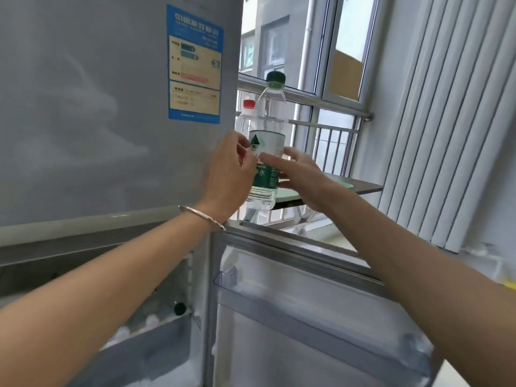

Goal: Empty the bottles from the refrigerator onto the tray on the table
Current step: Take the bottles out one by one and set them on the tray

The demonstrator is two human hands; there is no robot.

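two hands meet around bottles beside a refrigerator point(83, 107): the left hand point(226, 174) grips a red-capped bottle point(245, 115), the right hand point(301, 174) a green-capped bottle point(268, 141). behind them, a pale green tray point(287, 195) lies on a desk point(365, 187) by the window.

red-capped bottle point(245, 118) half hidden, tray point(287, 194) mostly hidden

Refrigerator door point(97, 107): smooth grey, faintly glossy. Sticker point(194, 64): glossy paper, print blurred. Green-capped bottle point(268, 152): clear ribbed plastic, shiny label. Bracelet point(201, 216): polished metal. Door shelf point(307, 317): possibly frosted plastic.
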